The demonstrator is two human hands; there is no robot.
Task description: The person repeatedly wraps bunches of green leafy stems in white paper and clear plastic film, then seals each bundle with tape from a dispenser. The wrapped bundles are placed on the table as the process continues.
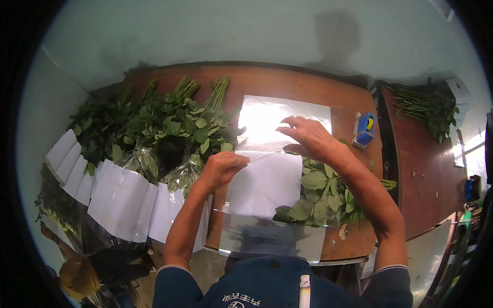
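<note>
On the bench [353, 95], the leafy bunch [321, 190] is lying toward the near edge, its stems pointing at the right edge, its left end being covered by a white ribbed wrap [264, 187]. The left hand [226, 165] is hovering at the wrap's upper left corner, its grip pinching narrowly, seemingly on a thin clear strip [268, 152]. The right hand [312, 141] is hovering over a shiny sheet [280, 108], its grip standing parted, thumb away from fingers.

The bunch is probably being light, its leaves soft and bruising easily; the stems or the wrapped part are offering the better hold. The wrap is looking thin and bendable, the strip flimsy and slippery. White lettering is showing on the dark shirt [267, 282]; the blue tape dispenser [365, 131], near the right edge, is showing no readable writing.
</note>
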